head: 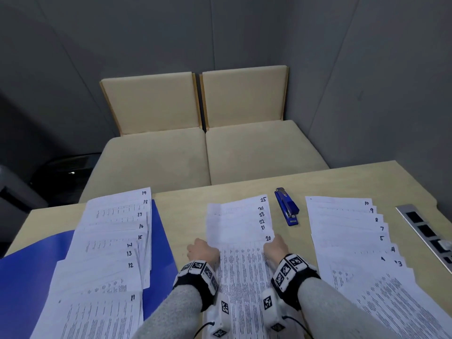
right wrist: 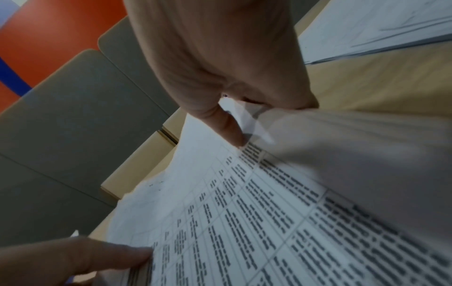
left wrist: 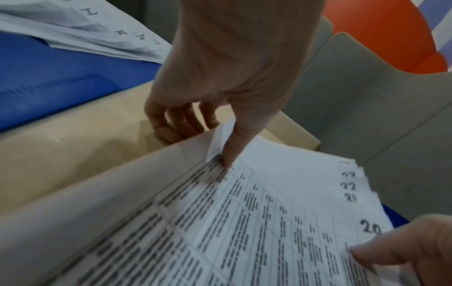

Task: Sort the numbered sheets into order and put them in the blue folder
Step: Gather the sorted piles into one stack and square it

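The middle fan of sheets numbered 20 to 25 (head: 241, 226) lies in front of me, sheet 20 on top. My left hand (head: 206, 248) pinches its left edge, thumb on top and fingers curled under (left wrist: 208, 135). My right hand (head: 275, 245) pinches the right edge the same way (right wrist: 257, 123). In both wrist views the edges of this fan (left wrist: 269, 212) (right wrist: 244, 222) are raised off the table. The open blue folder (head: 29, 277) lies at the left, under a fan of sheets 11 to 19 (head: 110, 241). A fan of sheets numbered up to 10 (head: 349, 231) lies at the right.
A blue stapler (head: 287, 207) lies between the middle and right fans. A metal socket strip (head: 425, 231) is set in the wooden table (head: 186, 216) at its right edge. Two beige cushioned seats (head: 195, 155) stand beyond the table's far edge, against grey walls.
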`<state>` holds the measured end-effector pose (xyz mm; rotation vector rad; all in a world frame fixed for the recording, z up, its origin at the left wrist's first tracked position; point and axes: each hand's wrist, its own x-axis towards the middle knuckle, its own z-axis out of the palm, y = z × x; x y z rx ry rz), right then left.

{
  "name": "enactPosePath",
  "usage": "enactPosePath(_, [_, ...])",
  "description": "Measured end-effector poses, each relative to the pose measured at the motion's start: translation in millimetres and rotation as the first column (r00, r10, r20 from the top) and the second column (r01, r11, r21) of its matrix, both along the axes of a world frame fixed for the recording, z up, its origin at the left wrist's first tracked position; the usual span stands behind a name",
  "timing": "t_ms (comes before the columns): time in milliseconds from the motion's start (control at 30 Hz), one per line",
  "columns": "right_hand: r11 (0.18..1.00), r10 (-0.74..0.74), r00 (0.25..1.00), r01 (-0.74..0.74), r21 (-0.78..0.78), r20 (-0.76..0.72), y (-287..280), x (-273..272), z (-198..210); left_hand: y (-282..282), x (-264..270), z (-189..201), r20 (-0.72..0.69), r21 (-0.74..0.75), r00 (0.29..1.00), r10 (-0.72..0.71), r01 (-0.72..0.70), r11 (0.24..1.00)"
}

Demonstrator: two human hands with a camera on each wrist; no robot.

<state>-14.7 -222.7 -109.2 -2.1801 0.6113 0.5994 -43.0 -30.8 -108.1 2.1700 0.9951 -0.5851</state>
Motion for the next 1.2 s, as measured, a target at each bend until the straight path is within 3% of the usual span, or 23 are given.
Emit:
enactPosePath(100, [0.988,-0.006,0.987,-0.020,0.155,0.163,2,-10,25,3,-5,12,0.176,-0.253,0.970,0.168,-0.120,0.960])
enactPosePath(200, [0.954,-0.028,0.925,-0.089,0.287,0.380,5,-11,74,8,-1,53,0.405,-0.343,0.882,0.243,-0.099,0.934])
enactPosePath(267, [0.928,-0.053,0.851,-0.152,0.341,0.523,8,-6,113,8,3,91,0.616,-0.307,0.763,0.196,0.003,0.952])
enactPosePath(333, [0.889,-0.109,0.765,-0.210,0.406,0.634,12,-3,149,3,3,123,0.789,-0.242,0.593,0.162,0.057,0.969])
enactPosePath(433, [0.817,-0.188,0.690,-0.285,0.502,0.699,17,-7,182,-6,-5,151,0.920,-0.124,0.378,0.109,0.015,0.992])
enactPosePath(500, [0.783,-0.228,0.684,-0.294,0.548,0.693,20,-12,183,-11,-14,154,0.951,-0.090,0.297,0.088,-0.006,0.996])
enactPosePath(600, [0.780,-0.270,0.723,-0.222,0.584,0.635,22,-16,172,-12,-24,139,0.937,-0.120,0.331,0.113,0.001,0.993])
enactPosePath(767, [0.804,-0.309,0.707,-0.164,0.572,0.636,22,-15,161,-5,-24,125,0.890,-0.198,0.417,0.186,-0.014,0.980])
enactPosePath(900, [0.779,-0.327,0.769,-0.110,0.618,0.550,21,-4,150,1,-19,117,0.846,-0.261,0.487,0.217,0.022,0.965])
enactPosePath(1067, [0.850,-0.175,0.845,-0.130,0.511,0.506,21,2,125,6,-13,100,0.766,-0.321,0.596,0.242,0.028,0.947])
enactPosePath(1200, [0.911,-0.109,0.876,-0.101,0.400,0.469,20,9,104,13,-13,99,0.749,-0.317,0.624,0.225,0.039,0.948])
